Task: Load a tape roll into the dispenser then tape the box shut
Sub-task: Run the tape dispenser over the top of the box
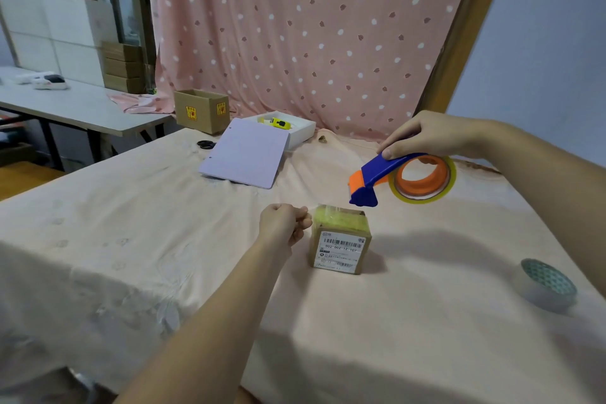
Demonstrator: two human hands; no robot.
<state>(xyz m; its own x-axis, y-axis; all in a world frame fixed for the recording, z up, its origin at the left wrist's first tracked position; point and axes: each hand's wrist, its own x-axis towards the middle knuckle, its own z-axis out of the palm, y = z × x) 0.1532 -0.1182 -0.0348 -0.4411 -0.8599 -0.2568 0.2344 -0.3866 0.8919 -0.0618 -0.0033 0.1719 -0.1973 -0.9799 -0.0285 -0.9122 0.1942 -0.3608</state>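
Observation:
A small brown cardboard box (341,241) with a white barcode label stands on the pink tablecloth, yellowish clear tape lying across its top. My right hand (426,136) grips the blue and orange tape dispenser (377,177), held in the air just above and right of the box. A yellowish tape roll (426,198) sits on the dispenser's orange hub. My left hand (283,223) is curled at the box's left top edge, fingers pinched where the tape ends; whether it pinches the tape I cannot tell.
A spare roll of clear tape (546,284) lies near the right table edge. Further back are a lilac lid (246,152) leaning on a white box (296,129), scissors (206,144) and an open carton (200,110). A pink dotted curtain hangs behind.

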